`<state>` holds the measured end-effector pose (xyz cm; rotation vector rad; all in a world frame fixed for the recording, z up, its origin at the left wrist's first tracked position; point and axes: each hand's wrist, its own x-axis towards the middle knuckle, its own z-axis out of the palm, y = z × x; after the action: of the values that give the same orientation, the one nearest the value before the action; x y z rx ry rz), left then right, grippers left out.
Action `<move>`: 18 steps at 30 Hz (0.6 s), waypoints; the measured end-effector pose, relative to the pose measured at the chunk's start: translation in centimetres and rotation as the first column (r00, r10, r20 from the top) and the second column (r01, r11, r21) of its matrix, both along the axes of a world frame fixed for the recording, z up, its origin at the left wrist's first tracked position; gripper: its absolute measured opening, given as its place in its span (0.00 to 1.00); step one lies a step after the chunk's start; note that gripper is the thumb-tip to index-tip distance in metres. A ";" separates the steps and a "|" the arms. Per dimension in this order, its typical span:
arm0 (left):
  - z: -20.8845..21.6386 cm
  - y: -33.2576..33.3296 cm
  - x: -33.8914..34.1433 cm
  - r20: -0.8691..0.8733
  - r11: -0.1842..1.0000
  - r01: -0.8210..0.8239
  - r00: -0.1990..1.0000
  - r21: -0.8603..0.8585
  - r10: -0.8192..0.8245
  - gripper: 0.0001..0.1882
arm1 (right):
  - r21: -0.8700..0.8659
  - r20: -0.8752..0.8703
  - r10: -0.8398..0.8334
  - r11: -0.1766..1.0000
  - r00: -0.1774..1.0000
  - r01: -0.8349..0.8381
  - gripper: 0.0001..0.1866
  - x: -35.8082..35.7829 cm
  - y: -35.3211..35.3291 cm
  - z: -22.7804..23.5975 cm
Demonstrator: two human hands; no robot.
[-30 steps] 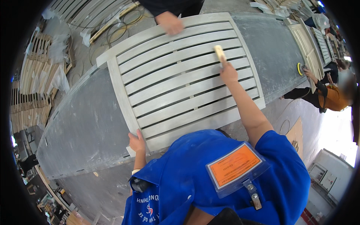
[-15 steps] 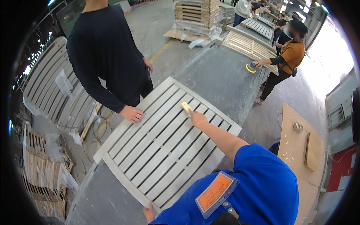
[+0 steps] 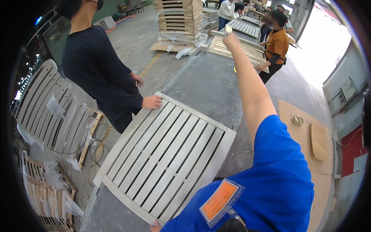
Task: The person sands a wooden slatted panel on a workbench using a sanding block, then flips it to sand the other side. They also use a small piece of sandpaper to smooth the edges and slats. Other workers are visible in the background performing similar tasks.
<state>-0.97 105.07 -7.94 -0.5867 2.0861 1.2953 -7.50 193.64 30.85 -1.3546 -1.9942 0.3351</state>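
No wording could be read with certainty. At the lower centre of the frame, an orange card (image 3: pixel 219 197) sat tilted in a clear plastic sleeve (image 3: pixel 239 193) on the front of a blue shirt (image 3: pixel 284 166). Rows of small dark print crossed the card, too fine to make out. A small dark mark showed on an orange shirt (image 3: pixel 276 47) at the upper right, likewise illegible.

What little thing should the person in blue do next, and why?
Perhaps bring the right hand, holding a small pale tool, over the grey slatted panel: that arm is stretched out beyond the panel, while the left hand is at its near edge and another person's hand rests near its far corner.
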 end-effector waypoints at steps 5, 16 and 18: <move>0.1 -2.3 1.8 -0.053 1.000 -0.025 0.998 0.011 0.026 0.38 | 0.073 0.124 0.011 0.997 0.992 -0.020 0.18 0.1 1.0 5.4; -3.7 -3.2 0.4 -0.115 1.000 -0.022 0.993 -0.001 0.022 0.32 | -0.487 0.218 0.509 0.796 0.832 -0.359 0.23 -1.0 -22.0 -23.2; -2.8 -2.4 -0.3 -0.082 0.999 -0.037 0.996 0.003 0.037 0.32 | -0.605 0.223 0.602 0.702 0.767 -0.375 0.26 -0.4 -27.1 -26.0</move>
<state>-1.28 102.68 -10.70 -0.5835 2.1502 1.3629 -7.86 166.59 4.86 -1.2202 -2.7762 0.9984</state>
